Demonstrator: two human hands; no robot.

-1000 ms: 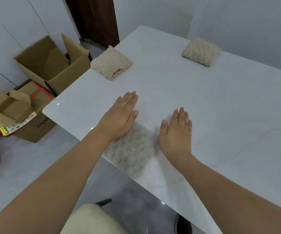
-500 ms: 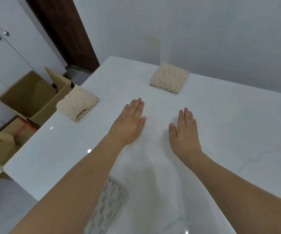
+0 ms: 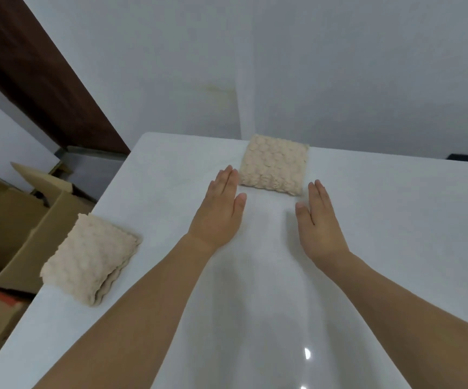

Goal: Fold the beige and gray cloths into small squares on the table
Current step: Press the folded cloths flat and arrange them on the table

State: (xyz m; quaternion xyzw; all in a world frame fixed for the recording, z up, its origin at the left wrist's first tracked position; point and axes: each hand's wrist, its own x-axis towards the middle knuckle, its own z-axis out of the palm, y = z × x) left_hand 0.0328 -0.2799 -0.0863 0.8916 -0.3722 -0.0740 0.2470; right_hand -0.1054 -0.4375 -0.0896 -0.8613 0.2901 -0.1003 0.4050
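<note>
Head view, down over table [image 3: 395,248]

left hand [image 3: 218,209]: flat, palm down, fingers together and extended toward upper centre of frame, thumb tucked alongside; empty. right hand [image 3: 317,220]: flat, palm down, fingers together, thumb slightly apart; empty. both bare forearms run from the lower corners of the frame, converging toward centre; hands parallel, apart.
</note>
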